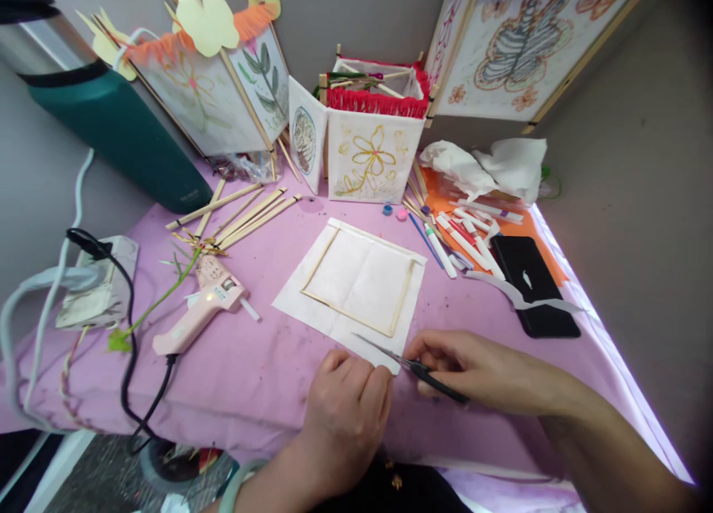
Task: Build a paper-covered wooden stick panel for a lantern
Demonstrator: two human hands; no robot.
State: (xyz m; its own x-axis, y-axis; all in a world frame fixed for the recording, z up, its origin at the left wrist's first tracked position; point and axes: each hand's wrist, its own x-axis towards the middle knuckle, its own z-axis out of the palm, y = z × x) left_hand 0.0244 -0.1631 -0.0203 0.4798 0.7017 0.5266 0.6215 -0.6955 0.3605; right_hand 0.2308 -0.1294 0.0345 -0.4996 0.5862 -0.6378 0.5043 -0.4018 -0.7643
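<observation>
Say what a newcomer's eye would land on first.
Probably the tall teal bottle with a silver band, upper left, and the white panel with a yellow flower drawing at back centre. Then the rectangular frame of thin wooden sticks on a thin white sheet, with black-handled metal scissors in the right hand at the sheet's near edge.

The paper is white, the cloth lilac.

Bottle: teal, at my 11 o'clock;
Power strip: at my 10, black plug in it;
Flower box: red fringe on top, I face it at 12;
Phone: black, lying at my 1;
Butterfly panel: beyond it, also at 1
</observation>
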